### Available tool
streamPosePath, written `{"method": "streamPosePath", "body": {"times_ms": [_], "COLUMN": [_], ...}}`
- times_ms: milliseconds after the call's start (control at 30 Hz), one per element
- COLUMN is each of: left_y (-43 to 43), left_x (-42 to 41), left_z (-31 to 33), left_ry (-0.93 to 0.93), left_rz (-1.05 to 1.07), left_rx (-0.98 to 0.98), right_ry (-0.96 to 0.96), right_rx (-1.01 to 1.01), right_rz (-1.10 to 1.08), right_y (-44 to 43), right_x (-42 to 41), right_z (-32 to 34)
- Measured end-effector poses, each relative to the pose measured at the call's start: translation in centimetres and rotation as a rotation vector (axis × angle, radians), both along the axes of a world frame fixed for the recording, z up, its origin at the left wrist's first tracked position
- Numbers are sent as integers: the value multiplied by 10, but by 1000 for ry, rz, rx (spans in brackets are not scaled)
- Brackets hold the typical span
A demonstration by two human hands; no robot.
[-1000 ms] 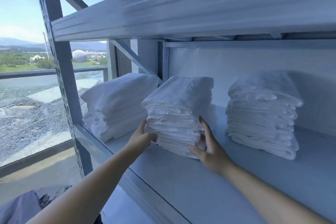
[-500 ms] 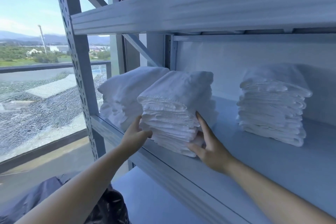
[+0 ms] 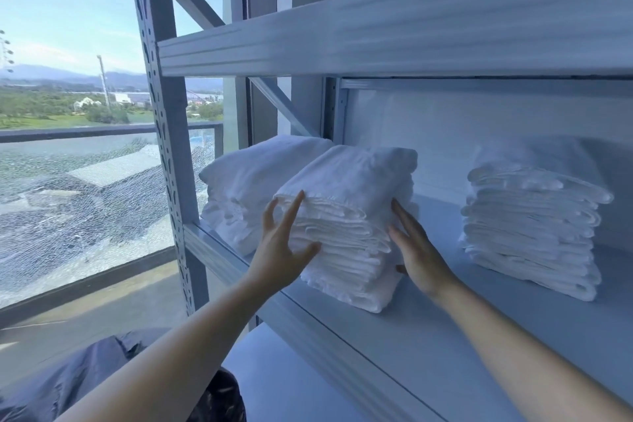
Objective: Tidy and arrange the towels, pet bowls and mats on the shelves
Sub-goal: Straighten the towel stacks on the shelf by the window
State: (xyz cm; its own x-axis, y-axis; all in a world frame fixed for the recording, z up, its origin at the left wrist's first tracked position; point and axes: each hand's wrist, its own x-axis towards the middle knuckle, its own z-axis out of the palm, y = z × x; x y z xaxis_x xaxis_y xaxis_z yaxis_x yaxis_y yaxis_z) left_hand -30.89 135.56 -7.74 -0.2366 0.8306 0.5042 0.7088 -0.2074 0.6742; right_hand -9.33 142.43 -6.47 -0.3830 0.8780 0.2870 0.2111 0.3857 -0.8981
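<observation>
Stack of folded white towels [image 3: 346, 226]: set on the pale grey metal shelf [image 3: 445, 336].
Left hand [image 3: 279, 247]: fingers spread, laid against the stack's left side.
Right hand [image 3: 416, 247]: fingers straight, pressed to its right side.

Folded white towels, three stacks, all on one pale grey shelf [image 3: 445, 336].
a) left stack [image 3: 253, 181]: plump, loosely folded, rounded top, at the shelf's left end; b) middle stack [image 3: 356, 209]: many thin folded towels, folded edges facing outward, set askew close to the shelf's front edge, just beside the left stack and partly in front of it; c) right stack [image 3: 534, 226]: similar thin towels, tall, edges slightly uneven, further back, well apart from the middle stack.
</observation>
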Motion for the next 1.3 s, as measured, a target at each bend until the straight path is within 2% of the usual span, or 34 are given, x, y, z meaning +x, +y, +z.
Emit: {"method": "streamPosePath", "body": {"times_ms": [600, 800, 867, 1100, 1300], "left_y": [-13, -4, 1, 21, 31], "left_x": [-27, -14, -5, 28, 34], "left_z": [2, 14, 23, 50, 42], "left_ry": [-70, 6, 9, 301, 378], "left_rz": [-39, 213, 233, 73, 31], "left_rx": [19, 75, 99, 161, 147], "right_ry": [17, -12, -12, 15, 52], "right_rx": [22, 30, 41, -11, -54], "right_rz": [161, 126, 93, 79, 144], "right_y": [-15, -12, -9, -5, -11], "right_x": [-22, -18, -15, -1, -11], "right_z": [-6, -6, -6, 2, 0]}}
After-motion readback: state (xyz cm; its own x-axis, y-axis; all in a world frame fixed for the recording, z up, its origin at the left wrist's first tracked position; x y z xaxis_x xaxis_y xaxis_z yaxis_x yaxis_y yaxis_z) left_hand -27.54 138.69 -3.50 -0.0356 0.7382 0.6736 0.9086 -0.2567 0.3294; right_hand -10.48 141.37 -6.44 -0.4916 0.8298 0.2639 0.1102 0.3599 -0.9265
